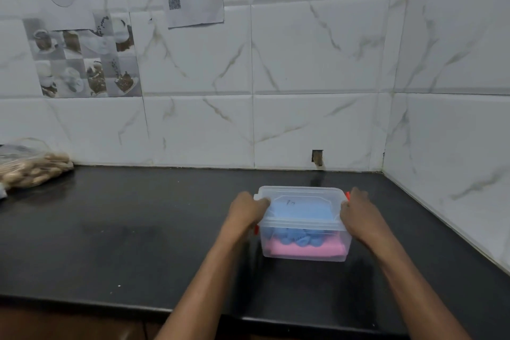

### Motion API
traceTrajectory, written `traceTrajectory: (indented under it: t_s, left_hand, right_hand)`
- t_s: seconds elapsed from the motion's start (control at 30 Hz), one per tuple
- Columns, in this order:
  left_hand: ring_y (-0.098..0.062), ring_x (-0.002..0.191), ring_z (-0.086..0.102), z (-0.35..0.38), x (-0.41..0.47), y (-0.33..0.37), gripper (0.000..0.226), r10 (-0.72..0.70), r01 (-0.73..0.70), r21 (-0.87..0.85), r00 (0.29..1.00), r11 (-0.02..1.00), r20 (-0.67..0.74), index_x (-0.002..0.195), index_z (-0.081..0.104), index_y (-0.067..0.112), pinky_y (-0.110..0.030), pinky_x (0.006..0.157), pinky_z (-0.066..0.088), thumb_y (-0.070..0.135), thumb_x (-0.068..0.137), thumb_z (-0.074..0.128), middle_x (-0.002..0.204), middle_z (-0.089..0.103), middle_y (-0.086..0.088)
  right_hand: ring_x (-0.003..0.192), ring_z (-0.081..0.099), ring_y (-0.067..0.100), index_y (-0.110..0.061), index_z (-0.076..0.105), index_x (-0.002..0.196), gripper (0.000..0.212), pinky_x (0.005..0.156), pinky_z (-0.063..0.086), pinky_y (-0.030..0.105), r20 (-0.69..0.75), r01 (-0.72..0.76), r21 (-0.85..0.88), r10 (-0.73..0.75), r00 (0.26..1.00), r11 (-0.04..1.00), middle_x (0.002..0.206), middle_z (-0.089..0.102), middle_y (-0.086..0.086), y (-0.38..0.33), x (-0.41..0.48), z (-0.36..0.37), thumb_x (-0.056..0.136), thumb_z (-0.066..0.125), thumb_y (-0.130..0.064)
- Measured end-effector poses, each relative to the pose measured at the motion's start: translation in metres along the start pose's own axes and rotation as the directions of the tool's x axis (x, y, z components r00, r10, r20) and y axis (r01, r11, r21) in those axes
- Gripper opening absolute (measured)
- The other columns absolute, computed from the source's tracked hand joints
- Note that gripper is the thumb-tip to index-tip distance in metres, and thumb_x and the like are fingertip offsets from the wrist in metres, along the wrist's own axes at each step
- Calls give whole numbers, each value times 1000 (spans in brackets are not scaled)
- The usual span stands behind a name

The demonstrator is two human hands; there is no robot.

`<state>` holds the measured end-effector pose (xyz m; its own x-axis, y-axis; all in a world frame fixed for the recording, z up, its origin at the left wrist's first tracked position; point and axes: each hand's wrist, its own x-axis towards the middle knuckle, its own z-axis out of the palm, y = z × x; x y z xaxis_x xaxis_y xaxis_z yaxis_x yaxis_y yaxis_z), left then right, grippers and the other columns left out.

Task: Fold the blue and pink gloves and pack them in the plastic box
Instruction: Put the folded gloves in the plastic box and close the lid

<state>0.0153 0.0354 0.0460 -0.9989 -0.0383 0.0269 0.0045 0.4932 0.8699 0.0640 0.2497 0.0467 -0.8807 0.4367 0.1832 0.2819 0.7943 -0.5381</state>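
Note:
A clear plastic box (303,252) stands on the black counter, its clear lid (300,193) on top. Through the wall I see the pink glove (309,250) folded at the bottom and the blue glove (299,211) lying over it. My left hand (248,211) grips the box's left end at the lid edge, beside a red clip (256,230). My right hand (358,212) grips the right end, next to the other red clip (347,196). Both hands press against the sides of the box.
The black counter (138,243) runs to a tiled wall at the back and a side wall at the right. A clear bag of peanuts (30,168) lies at the far left. The counter's front edge (110,302) is near me.

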Motion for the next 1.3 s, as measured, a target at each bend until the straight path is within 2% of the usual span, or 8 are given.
traceTrajectory:
  t_s: [0.1,0.23,0.4,0.63,0.8,0.97,1.1,1.3]
  left_hand:
    - [-21,61,68,2,-8,-16,47,-161,234,-443,967,866,195,114,61,-1,-26,49,52,36,85,70,89,72,-12]
    - [-29,73,73,11,-6,-22,40,-212,303,-641,953,705,216,101,71,3,-37,66,59,33,77,78,87,77,-14]
    - [-17,47,67,16,-11,-18,19,-196,199,-754,976,626,95,88,69,2,-20,42,48,14,77,78,59,72,-5]
    - [-29,75,68,25,-11,-14,16,-80,113,-744,994,659,80,99,63,2,-39,71,57,1,85,55,92,71,-21]
    - [-21,78,67,23,-8,-17,18,-34,91,-737,995,669,91,91,65,14,-34,68,57,3,83,53,91,69,-10]
    - [-6,97,60,23,-7,-23,61,24,45,-701,996,712,89,143,43,20,-18,66,51,9,85,54,107,57,10]
    - [-1,64,68,23,-6,-21,25,55,27,-731,995,681,88,85,60,21,-19,56,56,-1,84,49,89,62,-2]
    - [-11,68,73,21,-5,-23,30,67,41,-745,991,666,115,82,59,24,-23,57,56,-4,88,48,79,72,-1]
  right_hand:
    - [147,21,34,-7,40,139,47,117,19,50,-95,252,-402,-313,945,880,160,19,15,-10,5,-3,92,42,-7]
    - [152,8,17,-21,22,155,66,122,5,39,229,665,-121,-631,741,737,165,10,-1,-43,3,6,99,34,-54]
    - [151,-11,12,-24,-4,157,115,122,-6,46,543,698,-190,-518,660,690,165,-13,-2,-60,10,23,69,24,-93]
    - [152,-9,15,-17,-2,157,125,123,-2,47,539,681,-222,-494,682,698,166,-10,1,-59,12,25,63,23,-95]
    - [153,-4,17,-21,1,157,121,122,2,51,563,650,-255,-436,702,716,166,-6,0,-66,21,19,67,34,-93]
    - [151,-17,17,-21,-1,157,126,119,-11,55,541,663,-267,-461,704,699,164,-15,5,-64,19,27,59,17,-98]
    - [152,-11,20,-21,-1,157,114,120,-6,55,541,655,-258,-455,707,710,165,-11,5,-65,20,27,70,22,-92]
    - [152,-11,22,-22,-2,157,106,121,-6,54,552,655,-274,-442,707,705,165,-11,5,-67,17,26,79,26,-86]
